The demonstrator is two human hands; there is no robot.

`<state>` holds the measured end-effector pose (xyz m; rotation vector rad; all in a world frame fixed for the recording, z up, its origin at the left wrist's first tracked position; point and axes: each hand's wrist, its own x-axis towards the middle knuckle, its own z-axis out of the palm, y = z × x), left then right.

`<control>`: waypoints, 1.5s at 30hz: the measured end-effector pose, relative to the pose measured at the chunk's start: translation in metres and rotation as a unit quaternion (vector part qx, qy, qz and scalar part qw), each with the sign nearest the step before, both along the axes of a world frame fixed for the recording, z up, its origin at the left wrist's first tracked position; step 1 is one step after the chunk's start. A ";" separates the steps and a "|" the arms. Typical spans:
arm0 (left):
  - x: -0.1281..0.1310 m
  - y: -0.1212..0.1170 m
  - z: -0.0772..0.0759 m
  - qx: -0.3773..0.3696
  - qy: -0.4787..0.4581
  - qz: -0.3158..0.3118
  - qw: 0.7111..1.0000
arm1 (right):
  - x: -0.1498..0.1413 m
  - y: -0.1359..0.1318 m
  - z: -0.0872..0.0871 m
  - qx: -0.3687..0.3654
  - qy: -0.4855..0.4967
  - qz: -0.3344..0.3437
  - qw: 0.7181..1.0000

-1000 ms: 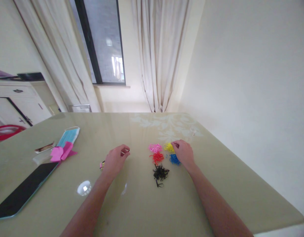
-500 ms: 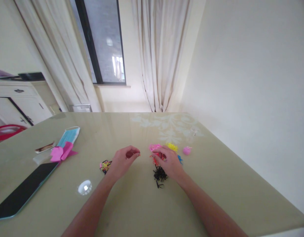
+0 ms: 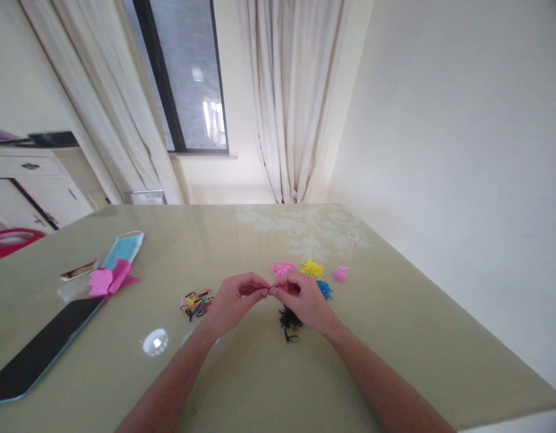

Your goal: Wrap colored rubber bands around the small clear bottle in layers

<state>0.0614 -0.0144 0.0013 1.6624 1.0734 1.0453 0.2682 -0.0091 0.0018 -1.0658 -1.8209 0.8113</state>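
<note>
My left hand (image 3: 234, 302) and my right hand (image 3: 306, 299) meet at the fingertips above the table, each closed in a pinch. Between them shows a tiny dark and reddish bit, apparently a small rubber band (image 3: 269, 289), mostly hidden by the fingers. Left of my left hand lies a mixed heap of coloured rubber bands (image 3: 196, 304). Around my right hand are heaps of one colour: pink bands (image 3: 283, 269), yellow bands (image 3: 311, 268), blue bands (image 3: 324, 290) and black bands (image 3: 290, 320). A little red shows behind the right fingers.
A pink ball-like item (image 3: 341, 273) sits right of the heaps on the glossy table (image 3: 372, 373). At the left lie a dark flat phone-like slab (image 3: 47, 346), a pink folded piece (image 3: 112, 279) and a blue face mask (image 3: 124, 249). A wall borders the table's right side.
My left hand has moved right and my right hand slightly left and down, so their fingertips now meet. More of the mixed heap is uncovered.
</note>
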 end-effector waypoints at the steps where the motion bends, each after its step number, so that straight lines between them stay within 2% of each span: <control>1: -0.001 0.001 0.001 -0.003 0.000 0.008 1.000 | 0.001 0.001 0.002 -0.016 0.022 0.001 1.000; 7: -0.014 0.009 0.001 0.008 0.037 0.100 0.994 | 0.019 0.004 0.019 -0.108 0.206 0.002 0.973; 13: -0.027 0.018 -0.006 0.018 0.061 0.129 0.990 | 0.034 0.004 0.022 -0.101 0.263 0.009 0.960; 15: -0.028 0.019 -0.007 0.019 0.065 0.131 0.989 | 0.038 0.003 0.026 -0.102 0.223 0.023 0.969; 18: -0.029 0.019 -0.006 0.014 0.066 0.128 0.989 | 0.044 0.002 0.029 -0.117 0.079 0.066 0.988; 22: -0.027 0.017 -0.006 -0.002 0.059 0.125 0.990 | 0.049 0.003 0.020 -0.120 -0.096 0.106 0.982; 25: -0.022 0.014 -0.004 -0.015 0.048 0.119 0.992 | 0.050 0.006 0.010 -0.125 -0.157 0.102 0.974; 28: -0.016 0.010 -0.001 -0.032 0.030 0.094 0.995 | 0.050 0.008 0.009 -0.134 -0.175 0.070 0.973; 33: -0.004 0.002 0.003 -0.059 -0.007 0.032 0.998 | 0.038 0.005 0.017 -0.109 -0.078 0.056 0.989; 40: 0.004 -0.002 0.001 -0.064 -0.005 -0.025 0.998 | 0.021 -0.002 0.011 -0.072 -0.014 0.061 0.995; 42: -0.002 0.000 0.003 -0.040 0.043 -0.008 0.998 | 0.024 -0.003 0.014 -0.092 0.029 0.073 0.993; 43: -0.006 0.001 0.004 -0.017 0.090 0.020 0.996 | 0.026 -0.003 0.017 -0.105 0.061 0.082 0.989; 45: -0.018 0.003 0.005 0.045 0.235 0.113 0.964 | 0.031 -0.003 0.023 -0.122 0.140 0.088 0.979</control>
